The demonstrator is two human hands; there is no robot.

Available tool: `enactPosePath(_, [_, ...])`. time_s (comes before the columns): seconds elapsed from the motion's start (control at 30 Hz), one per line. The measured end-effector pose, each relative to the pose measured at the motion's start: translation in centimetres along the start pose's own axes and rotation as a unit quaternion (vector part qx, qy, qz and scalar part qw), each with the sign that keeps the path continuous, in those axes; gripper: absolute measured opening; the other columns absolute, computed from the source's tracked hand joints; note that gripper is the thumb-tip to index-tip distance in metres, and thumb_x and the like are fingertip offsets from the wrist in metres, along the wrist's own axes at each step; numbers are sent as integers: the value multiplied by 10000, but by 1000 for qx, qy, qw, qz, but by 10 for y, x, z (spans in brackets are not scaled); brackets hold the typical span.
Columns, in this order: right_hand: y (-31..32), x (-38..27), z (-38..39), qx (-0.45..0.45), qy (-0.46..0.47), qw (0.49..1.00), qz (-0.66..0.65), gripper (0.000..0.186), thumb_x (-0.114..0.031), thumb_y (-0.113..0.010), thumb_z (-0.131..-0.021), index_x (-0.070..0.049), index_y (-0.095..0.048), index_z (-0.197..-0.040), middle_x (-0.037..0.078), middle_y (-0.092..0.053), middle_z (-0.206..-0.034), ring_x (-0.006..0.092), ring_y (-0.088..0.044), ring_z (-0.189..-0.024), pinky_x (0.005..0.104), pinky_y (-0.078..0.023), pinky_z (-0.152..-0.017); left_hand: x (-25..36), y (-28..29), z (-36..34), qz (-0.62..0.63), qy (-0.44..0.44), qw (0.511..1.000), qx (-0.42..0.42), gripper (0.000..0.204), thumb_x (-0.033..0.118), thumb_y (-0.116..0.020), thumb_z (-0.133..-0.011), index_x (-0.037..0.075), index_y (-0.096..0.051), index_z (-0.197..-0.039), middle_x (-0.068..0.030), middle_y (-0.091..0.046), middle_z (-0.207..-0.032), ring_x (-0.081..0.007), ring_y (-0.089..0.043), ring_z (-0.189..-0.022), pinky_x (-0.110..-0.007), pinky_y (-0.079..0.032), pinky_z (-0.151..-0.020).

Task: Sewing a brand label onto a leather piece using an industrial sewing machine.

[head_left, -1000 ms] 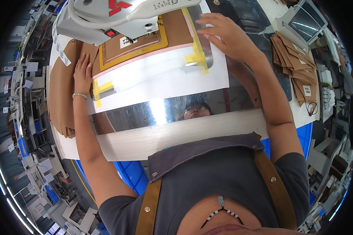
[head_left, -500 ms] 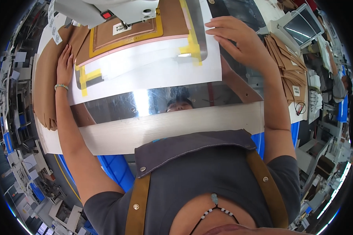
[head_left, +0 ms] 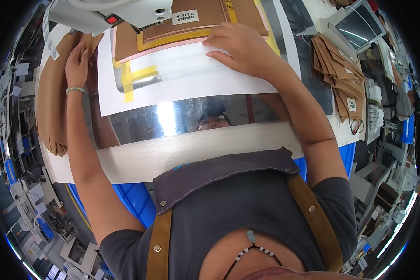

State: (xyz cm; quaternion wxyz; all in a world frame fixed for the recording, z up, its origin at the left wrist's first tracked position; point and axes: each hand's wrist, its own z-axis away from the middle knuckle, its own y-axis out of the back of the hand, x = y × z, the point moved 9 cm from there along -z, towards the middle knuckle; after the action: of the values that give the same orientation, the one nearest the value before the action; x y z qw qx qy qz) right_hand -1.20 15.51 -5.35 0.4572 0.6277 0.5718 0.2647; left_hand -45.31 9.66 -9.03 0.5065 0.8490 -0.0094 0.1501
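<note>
My left hand (head_left: 78,67), with a beaded bracelet at the wrist, rests on a stack of folded brown sheet pieces (head_left: 53,100) at the left. Its fingers point away from me, a little apart, against a brown piece; the thumb is hard to make out. My right hand (head_left: 240,49) reaches over the near side of a yellow-edged frame (head_left: 175,40), its thumb and bent fingers apart, nothing visible between them. Inside the frame lies brown material with a white printed label (head_left: 185,17). A white sheet (head_left: 182,86) with yellow tape (head_left: 144,73) surrounds the frame.
A white machine head (head_left: 121,14) with a red switch (head_left: 111,19) overhangs the frame's far left. Shiny metal plate (head_left: 140,123) borders the table's pale front edge (head_left: 196,142). More brown pieces (head_left: 333,72) lie at right, below a screen (head_left: 359,28).
The frame and white sheet have shifted right and away from the left stack. My right hand has moved left from the sheet's right edge onto the frame; my left hand has moved slightly farther away.
</note>
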Motion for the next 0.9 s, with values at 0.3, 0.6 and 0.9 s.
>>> enactPosePath(0.3, [-3,-22,-22,-77,-23,996,-50,252,-269,-748,-909,-66,-750,-1057,81,-684,-1060,280,-648,-1057,402,-518,-918,56,-93,-50,-67,-22,986,-152,538,525,-644,-944,7,-757,-1040,-235,-738,-993,-400,-715,-912,-450,-539,-823])
enactPosePath(0.6, [-19,-7,-15,-143,-116,974,-135,175,-215,-696,-940,-42,-681,-957,91,-674,-967,289,-647,-946,384,-510,-834,97,-70,-50,-47,-136,986,88,310,234,-667,-936,1,-698,-1139,-209,-738,-1074,-347,-732,-968,-410,-550,-846])
enactPosePath(0.9, [-3,3,-23,-50,-136,954,-262,176,-177,-643,-979,-8,-649,-1027,126,-682,-925,245,-643,-837,351,-500,-798,65,-5,-39,147,-39,966,210,177,8,-662,-877,-41,-665,-1047,-254,-723,-942,-380,-732,-894,-427,-555,-773])
